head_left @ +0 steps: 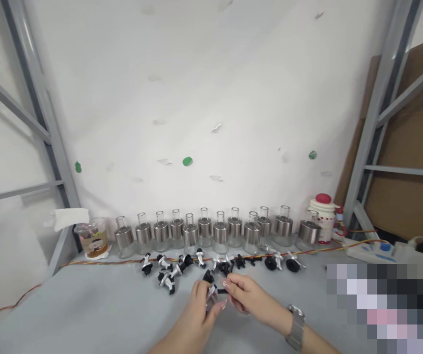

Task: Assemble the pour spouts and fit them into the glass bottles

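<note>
My left hand (201, 307) is closed around a silver and black pour spout (211, 291), its black ribbed stopper end upward. Close beside it, my right hand (247, 293) pinches with thumb and forefinger at a small black part (222, 291) next to the spout; fingers cover much of it. Just beyond the hands lie more pour spouts, such as one silver spout (167, 281) at left and another (294, 263) at right. Loose small black parts (240, 261) lie among them.
A row of glass bottles (220, 232) with metal sleeves stands along the wall. Red and yellow twisted wires (119, 261) run across the grey table (97, 305). A plastic cup (93, 238) stands left; a red-lidded container (323, 216) and a power strip (373, 251) are right.
</note>
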A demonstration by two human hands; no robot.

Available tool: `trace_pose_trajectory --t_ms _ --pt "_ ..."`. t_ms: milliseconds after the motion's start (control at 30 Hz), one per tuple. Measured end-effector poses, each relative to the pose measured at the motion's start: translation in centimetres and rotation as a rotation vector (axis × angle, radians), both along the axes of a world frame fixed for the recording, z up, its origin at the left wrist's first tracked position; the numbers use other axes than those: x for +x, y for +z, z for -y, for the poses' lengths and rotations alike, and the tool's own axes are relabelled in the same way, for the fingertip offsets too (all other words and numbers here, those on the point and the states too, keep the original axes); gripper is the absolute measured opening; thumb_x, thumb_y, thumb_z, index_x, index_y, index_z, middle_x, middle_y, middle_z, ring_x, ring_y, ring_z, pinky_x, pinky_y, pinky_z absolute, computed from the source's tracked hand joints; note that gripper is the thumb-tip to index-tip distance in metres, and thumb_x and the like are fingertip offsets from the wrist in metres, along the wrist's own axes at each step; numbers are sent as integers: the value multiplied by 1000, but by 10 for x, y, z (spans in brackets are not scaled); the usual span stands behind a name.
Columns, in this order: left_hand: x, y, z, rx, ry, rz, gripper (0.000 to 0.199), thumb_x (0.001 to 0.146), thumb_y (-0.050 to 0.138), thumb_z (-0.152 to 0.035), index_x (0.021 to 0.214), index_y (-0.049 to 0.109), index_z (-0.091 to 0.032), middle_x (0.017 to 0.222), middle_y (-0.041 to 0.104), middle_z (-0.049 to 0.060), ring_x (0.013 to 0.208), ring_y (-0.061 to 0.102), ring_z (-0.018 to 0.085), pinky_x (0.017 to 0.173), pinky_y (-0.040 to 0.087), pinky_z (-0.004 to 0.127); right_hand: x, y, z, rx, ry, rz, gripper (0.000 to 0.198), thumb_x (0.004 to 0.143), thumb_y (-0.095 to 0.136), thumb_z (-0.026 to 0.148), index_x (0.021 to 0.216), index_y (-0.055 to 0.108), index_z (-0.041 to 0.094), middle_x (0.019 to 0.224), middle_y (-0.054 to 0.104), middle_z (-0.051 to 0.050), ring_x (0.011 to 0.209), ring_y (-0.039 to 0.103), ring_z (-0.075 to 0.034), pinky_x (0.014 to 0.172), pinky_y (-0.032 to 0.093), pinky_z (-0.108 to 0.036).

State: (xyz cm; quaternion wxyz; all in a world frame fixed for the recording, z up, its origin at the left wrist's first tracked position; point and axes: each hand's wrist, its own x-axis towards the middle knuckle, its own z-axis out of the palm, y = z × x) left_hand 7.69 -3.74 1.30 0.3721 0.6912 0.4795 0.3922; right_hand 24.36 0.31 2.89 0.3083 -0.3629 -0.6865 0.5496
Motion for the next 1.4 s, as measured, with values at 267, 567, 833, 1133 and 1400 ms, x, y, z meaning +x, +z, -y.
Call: trace_pose_trajectory --t_ms 267,567,833,1133,1400 --pt "5 -3 6 124 -135 -122 26 86 31 -35 97 46 -16 98 44 10 86 49 18 82 36 31 -1 -6 2 -74 112 -36 44 70 49 60 59 42 18 42 42 9 34 30 -3 37 20 -18" --pt "4 -1 -3 -88 -50 4 17 81 41 -36 81 38 -20 63 44 -4 57 47 13 55 36 24 4 -5 -7 -161 107 -111 43 68 50 61 65 45 18 42 46 8 32 31 -3 36 20 -18" --pt "0 0 -1 35 -110 -18 11 80 45 -30 83 45 -19 74 50 0 65 46 13 60 36 22 9 8 0 -179 173 -69 45 64 54 61 64 44 17 49 48 6 37 29 -3 38 16 -19" --pt "-1 1 0 139 -139 -28 19 85 36 -32 83 49 -18 78 47 2 67 45 13 64 35 22 7 7 0 -166 175 -117 45 64 54 61 63 40 18 56 53 4 38 31 -2 38 17 -19" --pt "-2 2 -2 191 -133 -17 19 85 38 -32 81 49 -18 76 45 1 70 42 14 64 34 23 4 8 5 -23 105 -73 40 71 48 58 64 42 19 52 45 6 41 30 -5 40 22 -19"
